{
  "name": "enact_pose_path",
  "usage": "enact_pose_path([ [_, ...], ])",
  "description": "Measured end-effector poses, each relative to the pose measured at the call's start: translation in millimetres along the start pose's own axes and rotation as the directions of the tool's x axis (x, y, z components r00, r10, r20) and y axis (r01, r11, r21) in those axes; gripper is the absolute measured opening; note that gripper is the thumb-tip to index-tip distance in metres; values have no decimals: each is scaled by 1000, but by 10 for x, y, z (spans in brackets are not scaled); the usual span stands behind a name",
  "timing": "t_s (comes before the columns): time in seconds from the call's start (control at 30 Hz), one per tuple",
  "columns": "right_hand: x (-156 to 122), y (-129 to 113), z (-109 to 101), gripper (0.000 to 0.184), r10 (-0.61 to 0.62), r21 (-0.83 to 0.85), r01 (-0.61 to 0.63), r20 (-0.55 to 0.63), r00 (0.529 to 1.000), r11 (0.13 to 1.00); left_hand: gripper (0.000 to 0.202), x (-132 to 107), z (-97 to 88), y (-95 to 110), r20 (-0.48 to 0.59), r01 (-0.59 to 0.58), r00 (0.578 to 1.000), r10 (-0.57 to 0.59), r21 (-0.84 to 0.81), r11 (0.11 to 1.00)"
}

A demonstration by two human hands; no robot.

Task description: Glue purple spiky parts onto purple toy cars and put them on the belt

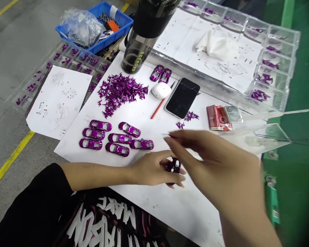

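My left hand [154, 168] is closed around a purple toy car body [175, 165], held just above the white paper. Thumb and index finger of my right hand [216, 168] are pinched together, raised near the car body; whatever sits at the fingertips is too small to name. To the left on the paper lie several more purple toy car bodies [119, 138]. Beyond them is a heap of small spiky purple parts [122, 91]. A few loose purple parts [192, 116] lie past my right fingertips.
A dark tumbler [141, 41], phone [182, 97], white earbud case [161, 90], red pencil [158, 108] and red packet [218, 117] stand or lie around. A clear compartment tray [275, 68] is at the back right. A blue bin [118, 29] sits at the back left.
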State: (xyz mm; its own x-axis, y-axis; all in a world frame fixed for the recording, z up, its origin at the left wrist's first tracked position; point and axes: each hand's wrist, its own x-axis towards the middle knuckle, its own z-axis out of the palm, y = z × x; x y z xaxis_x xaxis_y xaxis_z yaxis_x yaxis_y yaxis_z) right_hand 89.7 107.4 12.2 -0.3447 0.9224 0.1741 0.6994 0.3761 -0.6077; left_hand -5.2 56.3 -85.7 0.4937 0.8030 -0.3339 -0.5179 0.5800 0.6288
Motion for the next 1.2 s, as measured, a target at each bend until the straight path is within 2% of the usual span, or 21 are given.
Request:
enact_pose_path([
  [0.03,-178,65,-84,19,171,33,-169,-83,982,985,55,12,-2,-10,-14,-7,1000,6,-75,997],
  [0.1,-516,221,-158,29,434,123,-417,-198,879,901,60,24,-6,-21,-13,-13,1000,11,-164,986],
  [0.13,-667,302,-154,32,514,179,-484,-208,832,856,58,21,-7,-21,-5,-13,1000,12,-178,984],
  [0.17,-800,378,-131,34,558,226,-516,-204,804,826,56,13,-7,-18,7,-7,1000,9,-179,984],
  [0.2,-912,442,-99,33,568,250,-519,-201,798,817,56,2,-4,-13,21,2,1000,1,-172,985],
  [0.27,-1073,523,-39,26,494,191,-458,-235,837,868,58,-25,7,1,41,20,999,-14,-141,990],
  [0.33,-1152,543,-13,15,283,-7,-297,-280,917,955,59,-48,26,15,50,16,999,-11,-98,995],
  [0.4,-1174,529,-19,13,60,-208,-114,-250,966,971,55,-61,42,31,45,3,999,0,-64,998],
  [0.5,-1171,524,-37,25,-105,-346,36,-184,977,938,52,-68,51,65,37,21,999,-19,-48,999],
  [0.63,-1186,585,-37,29,-146,-346,87,-148,978,934,53,-73,46,106,29,50,998,-49,-39,998],
  [0.7,-1201,600,-42,21,-69,-282,10,-199,978,959,52,-80,58,93,39,30,999,-30,-10,999],
  [0.77,-1207,571,-49,17,147,-102,-182,-280,949,978,51,-95,89,45,9,-26,1000,25,47,999],
  [0.8,-1203,537,-49,19,293,47,-293,-305,906,955,51,-106,109,11,-33,-62,997,65,91,994],
  [0.83,-1194,494,-45,22,437,217,-385,-303,847,897,51,-119,131,-27,-82,-96,991,108,142,985],
  [0.9,-1159,392,-19,26,628,501,-463,-226,745,731,52,-147,167,-99,-147,-148,971,189,249,957],
  [0.97,-1116,302,27,26,681,622,-481,-119,722,618,52,-175,184,-152,-142,-192,957,253,344,919],
  [1.0,-1097,270,54,26,682,635,-488,-85,726,599,51,-186,184,-169,-128,-209,953,274,379,902],
  [1.07,-1075,234,106,26,669,626,-487,-76,739,609,50,-201,174,-187,-113,-225,948,299,428,875],
  [1.2,-1096,209,184,25,625,562,-454,-150,766,691,45,-206,142,-205,-93,-257,936,340,481,838],
])
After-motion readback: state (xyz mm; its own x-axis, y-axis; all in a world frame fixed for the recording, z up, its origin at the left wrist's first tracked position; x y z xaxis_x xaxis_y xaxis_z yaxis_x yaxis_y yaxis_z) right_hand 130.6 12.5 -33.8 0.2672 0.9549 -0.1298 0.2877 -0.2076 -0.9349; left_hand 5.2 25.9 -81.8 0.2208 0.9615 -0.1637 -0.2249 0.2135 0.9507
